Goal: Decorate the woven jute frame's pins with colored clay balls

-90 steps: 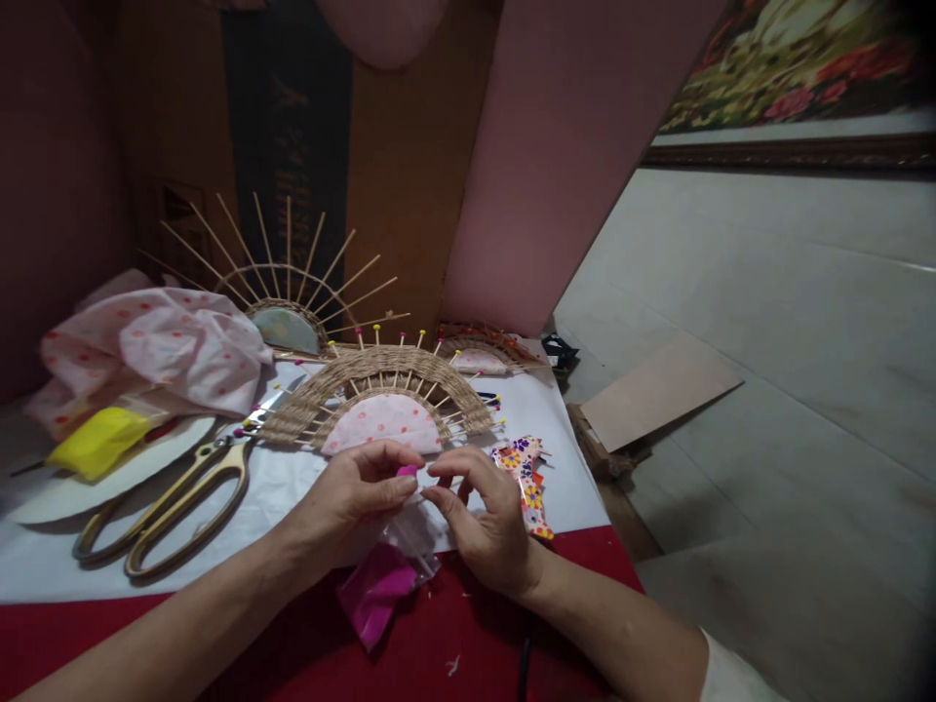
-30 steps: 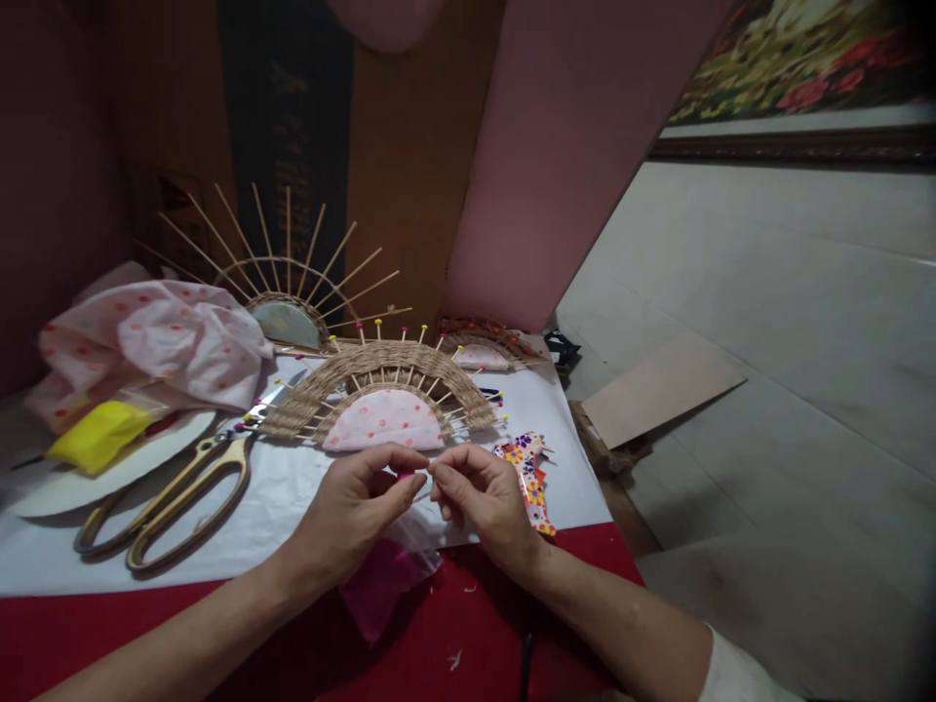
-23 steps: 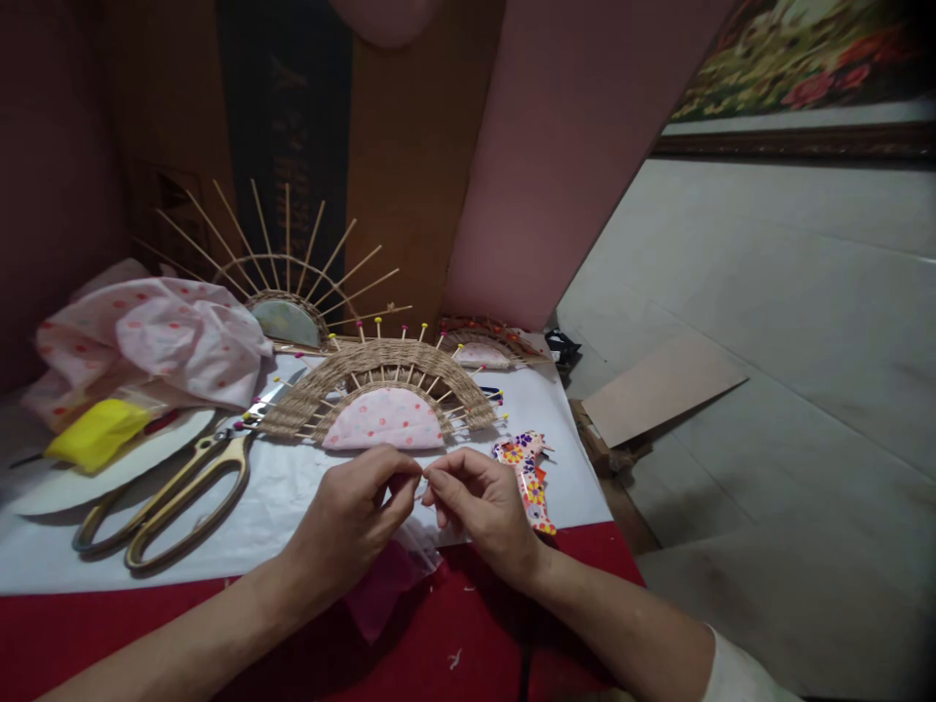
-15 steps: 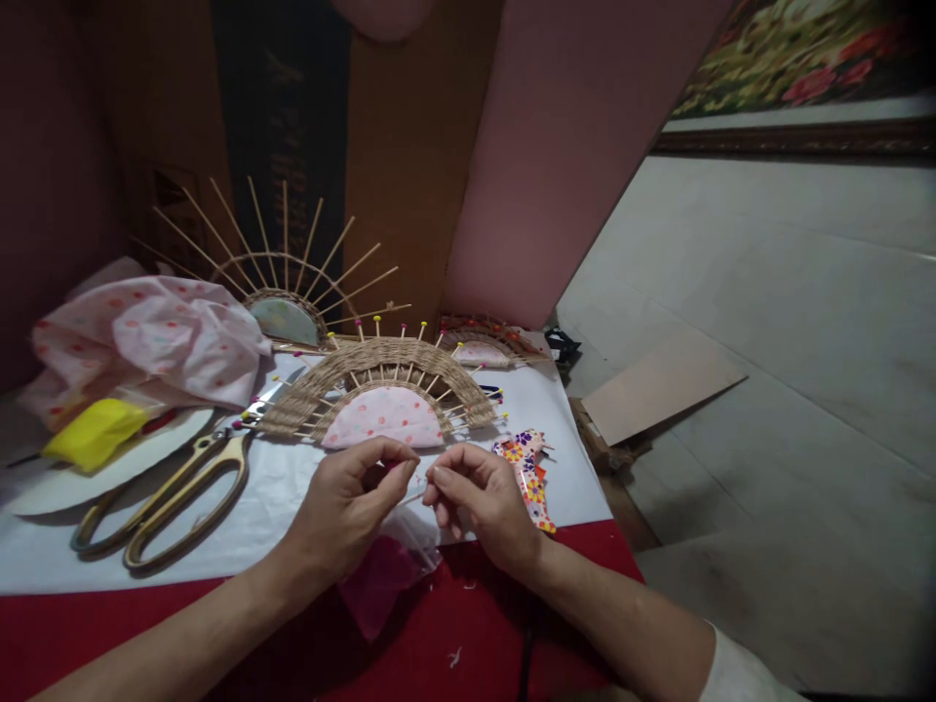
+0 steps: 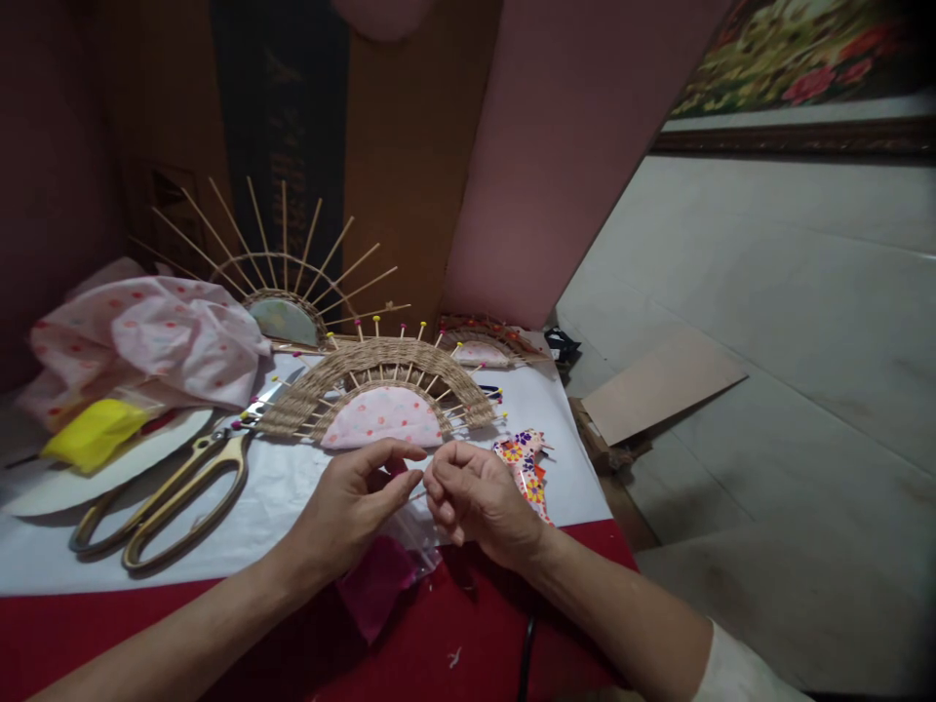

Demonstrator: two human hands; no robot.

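My left hand (image 5: 356, 507) and my right hand (image 5: 479, 497) meet fingertip to fingertip just in front of a woven half-round fan piece (image 5: 380, 390) with a pink dotted fabric centre and bead-tipped sticks. Both hands pinch the top of a small clear plastic bag (image 5: 387, 570) holding magenta material, which lies below them on the red cloth. A thin stick-like bit shows between the fingertips. A flower-patterned glue gun (image 5: 527, 466) lies right beside my right hand.
Large gold-handled scissors (image 5: 172, 492) lie to the left on white paper (image 5: 278, 487). Behind are pink dotted fabric (image 5: 153, 336), a yellow piece (image 5: 95, 434) on a white plate, a stick-spoked frame (image 5: 282, 292) and another woven piece (image 5: 483, 349). Cardboard (image 5: 662, 385) lies on the floor at right.
The hands stayed together over the bag, shifting slightly. The magenta bit seen between the left fingers earlier is now hidden, and the right fingers have curled in closer.
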